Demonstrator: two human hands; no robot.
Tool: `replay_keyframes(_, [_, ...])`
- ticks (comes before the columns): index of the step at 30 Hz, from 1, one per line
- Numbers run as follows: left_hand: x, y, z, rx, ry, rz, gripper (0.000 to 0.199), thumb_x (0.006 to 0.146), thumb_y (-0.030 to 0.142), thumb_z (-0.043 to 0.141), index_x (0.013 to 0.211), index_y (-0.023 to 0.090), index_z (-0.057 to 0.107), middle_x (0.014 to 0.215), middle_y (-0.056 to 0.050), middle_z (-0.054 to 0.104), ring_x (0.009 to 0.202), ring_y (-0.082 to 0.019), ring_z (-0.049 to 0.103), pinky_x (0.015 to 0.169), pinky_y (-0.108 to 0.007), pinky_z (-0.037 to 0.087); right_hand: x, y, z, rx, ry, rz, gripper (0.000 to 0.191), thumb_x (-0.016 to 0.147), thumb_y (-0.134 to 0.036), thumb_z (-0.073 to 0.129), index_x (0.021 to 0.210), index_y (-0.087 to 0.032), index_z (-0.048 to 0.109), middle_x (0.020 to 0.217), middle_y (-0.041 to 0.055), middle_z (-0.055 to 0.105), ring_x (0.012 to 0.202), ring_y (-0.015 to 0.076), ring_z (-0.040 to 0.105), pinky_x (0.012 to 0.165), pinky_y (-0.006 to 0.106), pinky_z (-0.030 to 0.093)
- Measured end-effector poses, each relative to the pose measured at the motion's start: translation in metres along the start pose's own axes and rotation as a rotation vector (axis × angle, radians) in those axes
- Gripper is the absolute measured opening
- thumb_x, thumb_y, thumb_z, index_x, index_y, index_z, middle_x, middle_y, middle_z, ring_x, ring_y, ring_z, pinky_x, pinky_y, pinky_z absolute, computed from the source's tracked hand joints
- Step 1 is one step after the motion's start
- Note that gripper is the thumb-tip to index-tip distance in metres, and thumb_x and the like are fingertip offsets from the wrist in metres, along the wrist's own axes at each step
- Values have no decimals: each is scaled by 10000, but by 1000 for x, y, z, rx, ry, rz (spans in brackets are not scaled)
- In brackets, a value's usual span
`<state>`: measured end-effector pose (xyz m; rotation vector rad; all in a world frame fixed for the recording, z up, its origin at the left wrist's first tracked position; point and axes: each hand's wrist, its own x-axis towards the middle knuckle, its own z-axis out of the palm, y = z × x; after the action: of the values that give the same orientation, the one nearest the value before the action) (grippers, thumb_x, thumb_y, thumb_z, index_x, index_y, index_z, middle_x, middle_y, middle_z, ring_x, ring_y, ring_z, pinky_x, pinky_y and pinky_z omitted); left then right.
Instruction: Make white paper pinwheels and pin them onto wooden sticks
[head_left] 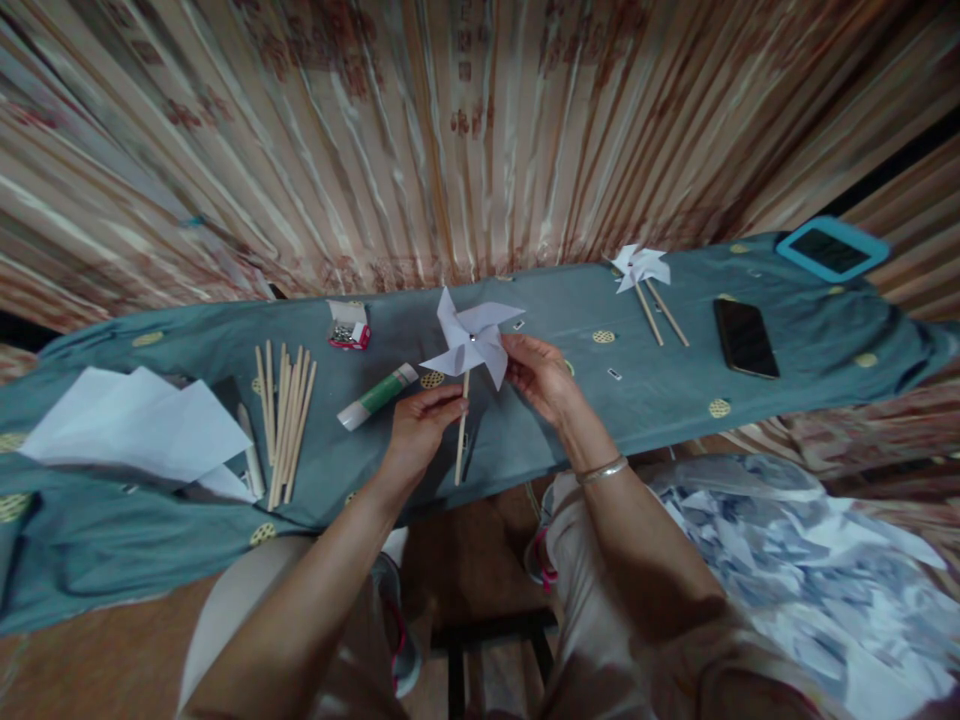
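Note:
A white paper pinwheel [474, 338] on a thin wooden stick is upright in front of me, with a small metal pin at its centre. My left hand [424, 425] pinches the stick just below the blades. On the other side, my right hand [541, 375] has its fingers closed at the edge of the right blade; the fingertips are partly behind the paper. A green and white glue stick [377, 397] lies left of the pinwheel. Behind it stands a small open red and white box [349, 326] of metal pins.
Several wooden sticks [289, 425] and white paper sheets [135, 425] lie left on the green cloth [600, 400]. Finished pinwheels [640, 267], a black phone [746, 338] and a blue-framed tablet [832, 249] are at right. A bag of paper pieces [817, 570] stands below right; a curtain [420, 150] hangs behind.

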<state>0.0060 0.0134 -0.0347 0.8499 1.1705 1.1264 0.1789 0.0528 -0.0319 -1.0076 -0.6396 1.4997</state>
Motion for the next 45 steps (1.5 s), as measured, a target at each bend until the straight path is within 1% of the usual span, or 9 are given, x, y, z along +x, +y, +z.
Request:
replay_keyframes(6, [1, 0, -1, -4, 5, -17, 275, 508, 267, 853, 756, 166, 788, 690, -7, 727, 630, -127, 621, 691, -268, 518, -2, 0, 3, -4, -12, 15, 390, 453, -413, 939, 709, -212, 723, 684, -16, 710, 600, 115, 602, 597, 250, 487])
replay_keyframes(12, [1, -1, 0, 5, -5, 0, 263, 520, 260, 846, 759, 166, 789, 703, -12, 732, 646, -130, 623, 686, -261, 516, -4, -2, 5, 14, -26, 40, 373, 436, -355, 948, 671, -201, 703, 677, -41, 701, 585, 83, 601, 579, 213, 490])
replay_keyframes(17, [1, 0, -1, 15, -21, 20, 265, 544, 269, 840, 782, 161, 793, 732, -21, 739, 655, -130, 622, 698, -262, 515, -5, -1, 7, 27, -25, 91, 415, 369, -371, 958, 639, -188, 700, 607, -51, 662, 531, 61, 562, 540, 195, 470])
replay_keyframes(23, [1, -1, -2, 24, -30, 38, 269, 567, 286, 837, 803, 163, 795, 781, -33, 748, 686, -141, 633, 721, -275, 522, -4, 4, 8, 13, -49, 105, 350, 477, -366, 925, 640, -178, 679, 555, -52, 624, 493, 49, 528, 515, 189, 444])
replay_keyframes(25, [1, -2, -2, 18, -31, 40, 266, 561, 284, 839, 796, 167, 795, 782, -32, 749, 688, -144, 635, 719, -276, 524, -4, 6, 9, 12, -60, 102, 347, 487, -369, 920, 628, -181, 664, 542, -56, 613, 485, 49, 524, 499, 186, 437])
replay_keyframes(33, [2, -1, 1, 0, -14, 29, 235, 533, 259, 830, 750, 177, 789, 737, -15, 738, 654, -142, 623, 706, -287, 530, -7, 10, 15, 16, -60, 82, 377, 459, -372, 931, 577, -189, 624, 518, -67, 606, 476, 47, 530, 464, 169, 427])
replay_keyframes(38, [2, -1, 0, -11, -20, 30, 256, 525, 293, 855, 738, 171, 783, 731, -15, 735, 665, -147, 626, 718, -290, 526, -10, 9, 19, -11, -103, 91, 392, 466, -404, 930, 565, -187, 619, 501, -63, 610, 469, 44, 537, 466, 161, 432])
replay_keyframes(43, [-1, 2, 1, -16, -48, 50, 308, 561, 302, 860, 836, 176, 799, 821, -32, 766, 748, -163, 648, 754, -282, 521, -13, 10, 22, -37, -113, 111, 438, 410, -442, 940, 540, -185, 610, 525, -43, 644, 503, 61, 576, 492, 165, 463])
replay_keyframes(45, [-2, 3, 2, -25, -54, 49, 301, 568, 291, 857, 842, 180, 802, 836, -38, 772, 767, -166, 654, 763, -279, 521, -14, 10, 22, -60, -119, 107, 443, 415, -454, 937, 537, -187, 606, 550, -39, 656, 517, 69, 581, 507, 181, 479])
